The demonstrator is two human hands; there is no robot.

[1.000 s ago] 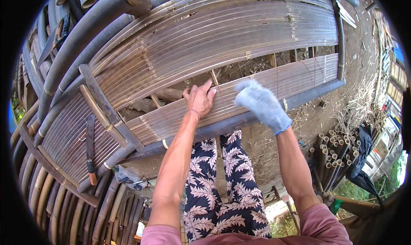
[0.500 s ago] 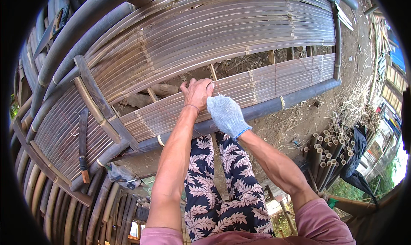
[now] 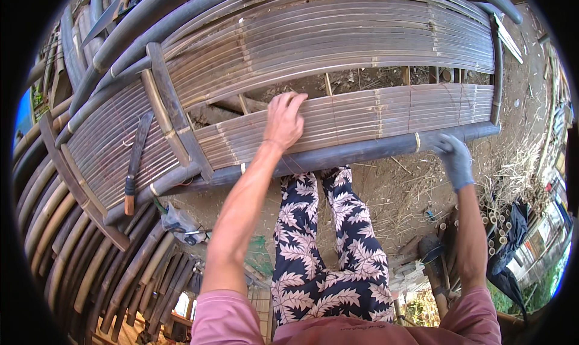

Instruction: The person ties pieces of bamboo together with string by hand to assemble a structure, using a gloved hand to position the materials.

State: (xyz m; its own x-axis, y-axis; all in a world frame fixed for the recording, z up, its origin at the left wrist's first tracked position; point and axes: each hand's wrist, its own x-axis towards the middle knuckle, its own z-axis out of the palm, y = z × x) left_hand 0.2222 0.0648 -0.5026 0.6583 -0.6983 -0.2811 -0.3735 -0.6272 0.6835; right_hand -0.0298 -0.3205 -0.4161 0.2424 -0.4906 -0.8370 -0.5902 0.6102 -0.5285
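My bare left hand (image 3: 285, 121) is over the near strip of thin bamboo slats (image 3: 356, 117), its bent fingers at the strip's far edge beside the long gap. The fingers are closed together; what lies between them is hidden. In a grey-blue knitted glove, my right hand (image 3: 455, 160) is farther right, just in front of the dark bamboo front pole (image 3: 344, 155). Its fingers look curled, and nothing I can name shows in them. Thin reddish wire (image 3: 411, 107) crosses the slats between the hands. The wider slat panel (image 3: 338, 43) lies beyond the gap.
A long blade with a wooden handle (image 3: 139, 155) rests on the left slat section. A saw (image 3: 107, 16) lies on poles at the far left. Stacked bamboo poles (image 3: 129, 279) fill the lower left. A plastic bag (image 3: 181, 223) is near the frame. Cut bamboo tubes (image 3: 494, 230) stand at right.
My right hand has moved from beside the left one, out to the right past the front pole. The left hand stays at the slats' far edge, its fingers turned. The view has shifted.
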